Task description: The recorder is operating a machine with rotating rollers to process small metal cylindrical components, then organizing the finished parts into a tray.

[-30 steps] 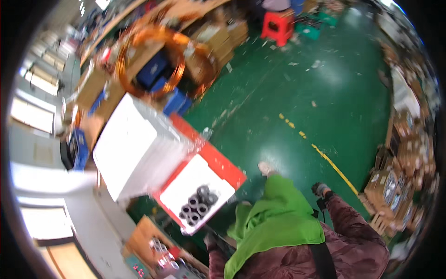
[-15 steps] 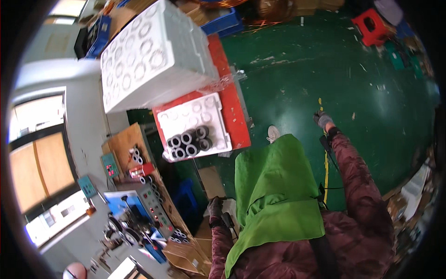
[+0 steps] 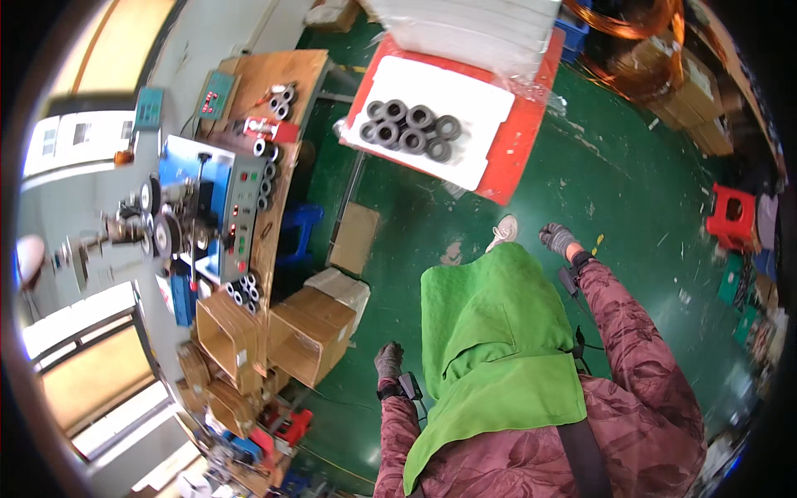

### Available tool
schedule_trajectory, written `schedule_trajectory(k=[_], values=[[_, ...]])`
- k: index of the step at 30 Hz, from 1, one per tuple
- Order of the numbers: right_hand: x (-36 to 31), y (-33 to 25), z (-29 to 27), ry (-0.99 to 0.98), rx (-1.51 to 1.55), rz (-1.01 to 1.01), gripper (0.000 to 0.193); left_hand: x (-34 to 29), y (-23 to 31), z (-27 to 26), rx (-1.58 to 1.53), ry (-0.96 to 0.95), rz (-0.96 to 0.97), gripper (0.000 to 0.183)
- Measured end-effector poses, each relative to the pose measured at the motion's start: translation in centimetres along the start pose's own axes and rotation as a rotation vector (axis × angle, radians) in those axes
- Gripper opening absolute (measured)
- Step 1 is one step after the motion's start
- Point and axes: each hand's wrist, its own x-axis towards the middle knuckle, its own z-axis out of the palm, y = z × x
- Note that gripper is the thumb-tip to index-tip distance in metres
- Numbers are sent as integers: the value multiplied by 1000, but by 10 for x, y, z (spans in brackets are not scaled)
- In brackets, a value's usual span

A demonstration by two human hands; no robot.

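the gloved left hand [image 3: 388, 361] and gloved right hand [image 3: 558, 239] hang empty, fingers loosely curled, gripping nothing. nearest the left hand stand cardboard boxes [image 3: 311, 328]; the black ring cores [image 3: 411, 129] lie well apart. a foot could likely catch a box.

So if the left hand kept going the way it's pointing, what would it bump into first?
Probably the open cardboard box just ahead of the gloved left hand; depth is unclear from above, so it might only meet the green floor.

A workshop: green floor [image 3: 631, 207], winding machine [image 3: 195, 216], copper wire coils [image 3: 639, 21].
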Motion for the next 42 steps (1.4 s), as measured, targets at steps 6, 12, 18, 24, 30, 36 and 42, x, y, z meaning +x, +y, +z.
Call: schedule_trajectory(k=[6,12,18,24,30,36,42], values=[[-58,-59,49,-83,-2,27,26,8,-140,-109,-107,-13,-280,20],[-103,-48,87,-220,-101,99,18,-20,-200,-171,-452,120,-248,16],[-102,-85,112,-270,-120,197,19,-59,-231,-190,-714,199,-173,9],[-93,-219,137,-265,-133,-137,24,-82,-335,-187,-590,152,27,18],[-52,-279,136,-247,-78,-304,23,-85,-308,-174,-35,216,145,21],[15,-301,108,-187,-252,-281,23,-25,-227,-182,-516,251,-19,21],[63,-275,9,42,-584,209,32,40,-116,-186,-802,186,-150,14]])
